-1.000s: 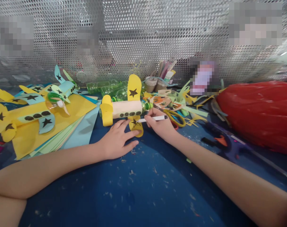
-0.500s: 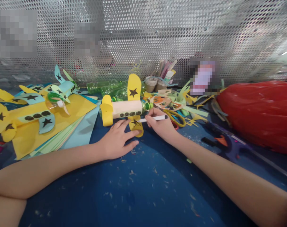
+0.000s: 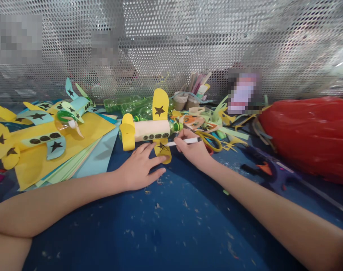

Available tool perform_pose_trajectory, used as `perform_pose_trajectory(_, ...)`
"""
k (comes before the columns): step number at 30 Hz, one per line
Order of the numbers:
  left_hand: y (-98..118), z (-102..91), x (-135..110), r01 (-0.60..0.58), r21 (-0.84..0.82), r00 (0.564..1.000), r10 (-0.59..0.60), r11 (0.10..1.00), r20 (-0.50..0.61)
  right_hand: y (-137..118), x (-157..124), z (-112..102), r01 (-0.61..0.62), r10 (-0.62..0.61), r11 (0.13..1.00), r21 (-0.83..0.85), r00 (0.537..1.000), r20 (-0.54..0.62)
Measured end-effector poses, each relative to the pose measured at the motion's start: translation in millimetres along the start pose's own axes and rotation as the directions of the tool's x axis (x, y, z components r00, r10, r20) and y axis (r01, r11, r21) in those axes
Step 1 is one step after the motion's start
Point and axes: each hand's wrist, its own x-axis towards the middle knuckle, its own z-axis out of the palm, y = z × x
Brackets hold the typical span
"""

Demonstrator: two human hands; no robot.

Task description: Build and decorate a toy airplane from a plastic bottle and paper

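A bottle plane (image 3: 151, 130) with a cream paper body and yellow wings lies on the blue table (image 3: 171, 226). Its near yellow wing (image 3: 162, 150) bears a black star. My left hand (image 3: 140, 165) lies flat with spread fingers, its fingertips pressing that wing down. My right hand (image 3: 192, 148) is closed round a white marker pen (image 3: 184, 142), whose tip touches the star on the wing.
Finished paper planes (image 3: 41, 128) rest on a stack of coloured paper sheets (image 3: 61, 158) at the left. Yellow-handled scissors (image 3: 211, 141), paper scraps and cups of sticks (image 3: 188, 98) lie behind. A red plastic bag (image 3: 309, 135) fills the right. A perforated metal screen (image 3: 171, 45) backs the table.
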Motion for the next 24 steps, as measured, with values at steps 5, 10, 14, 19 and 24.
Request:
perform_pose_trajectory(5, -0.1, -0.1, 0.3, 0.006, 0.007, 1.000, -0.006, 1.000, 0.018, 0.7, 0.2, -0.3, -0.005, 0.005, 1.000, 0.002, 1.000, 0.000)
perform_pose_trajectory(10, -0.7, -0.3, 0.2, 0.003, 0.009, 1.000, -0.003, 1.000, 0.017, 0.5, 0.0, -0.4, 0.005, -0.005, 1.000, -0.003, 1.000, -0.003)
perform_pose_trajectory(14, -0.3, -0.7, 0.4, -0.001, 0.010, 1.000, 0.001, 1.000, 0.015, -1.0, -0.7, -0.8, 0.006, -0.006, 1.000, -0.001, 1.000, 0.001)
perform_pose_trajectory(19, 0.6, -1.0, 0.6, 0.006, 0.012, 1.000, -0.006, 1.000, 0.022, -0.7, -0.6, -0.3, -0.011, 0.011, 1.000, 0.016, 1.000, 0.004)
perform_pose_trajectory(24, -0.6, -0.3, 0.1, -0.005, 0.014, 1.000, 0.005, 1.000, 0.016, 0.5, -0.5, 0.0, -0.008, 0.008, 1.000, 0.026, 1.000, -0.004)
